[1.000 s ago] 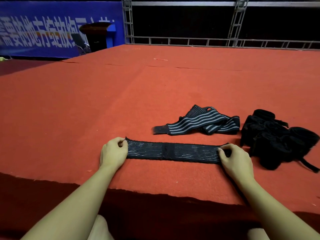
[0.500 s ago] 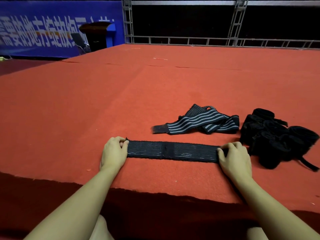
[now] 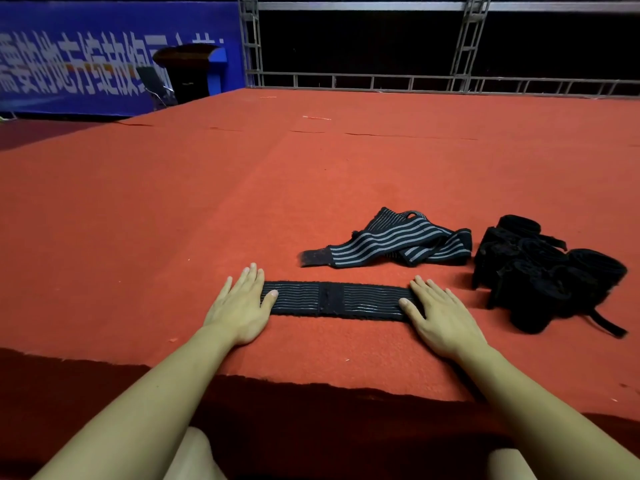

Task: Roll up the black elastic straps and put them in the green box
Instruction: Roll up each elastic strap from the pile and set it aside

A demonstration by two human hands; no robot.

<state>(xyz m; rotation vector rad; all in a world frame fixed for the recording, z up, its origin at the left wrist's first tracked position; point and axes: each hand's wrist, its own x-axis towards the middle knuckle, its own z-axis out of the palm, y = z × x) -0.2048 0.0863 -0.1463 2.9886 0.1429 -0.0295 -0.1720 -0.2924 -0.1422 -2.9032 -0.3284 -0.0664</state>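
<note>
Both hands lie flat, fingers straight, gripping nothing: the left hand (image 3: 242, 303) presses 1 end of a black elastic strap (image 3: 334, 299) and the right hand (image 3: 440, 315) presses the other end. The strap lies stretched out flat on the red carpet (image 3: 173, 220). Beyond it lies a loose grey-striped strap (image 3: 391, 242); to its right sits a heap of black straps (image 3: 540, 275).

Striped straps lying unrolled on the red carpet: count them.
2. One striped strap lies flat between both hands; another is crumpled behind it. The black pile may hide more.
</note>
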